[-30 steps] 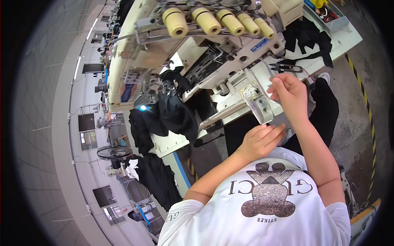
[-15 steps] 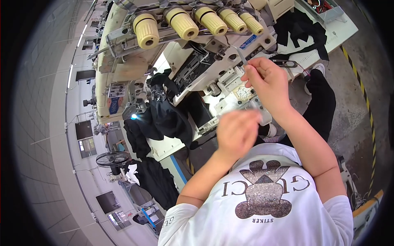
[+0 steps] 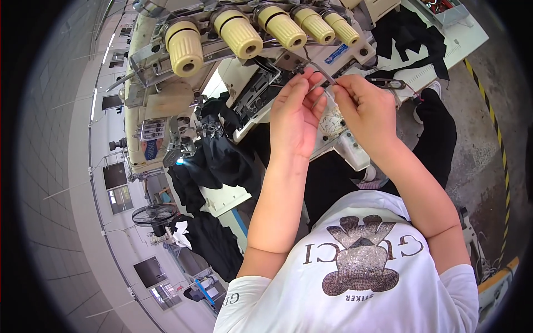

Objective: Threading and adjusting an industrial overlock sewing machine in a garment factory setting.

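Observation:
My right hand (image 3: 369, 108) grips slim metal tweezers (image 3: 324, 72), whose bent tip points up and to the left. Close to that tip, my left hand (image 3: 297, 114) is raised with its palm partly turned toward the right hand. Its thumb and forefinger come together in a pinch, the other fingers curled; anything between them is too small to make out. Both hands are in front of a cream industrial sewing machine (image 3: 141, 111). Black cloth (image 3: 227, 164) lies under its lit needle area, to the left of my hands.
Several cream tension knobs (image 3: 236, 36) run along the machine above my hands. More black cloth (image 3: 411, 36) lies on the white table (image 3: 466, 36) at the upper right, beside a grey tray (image 3: 444, 11). A black fan (image 3: 155, 215) stands at the left.
My left hand has moved up from lower down to beside the tweezers' tip, and its fingers now pinch. My right hand has stayed nearly in place with the tweezers.

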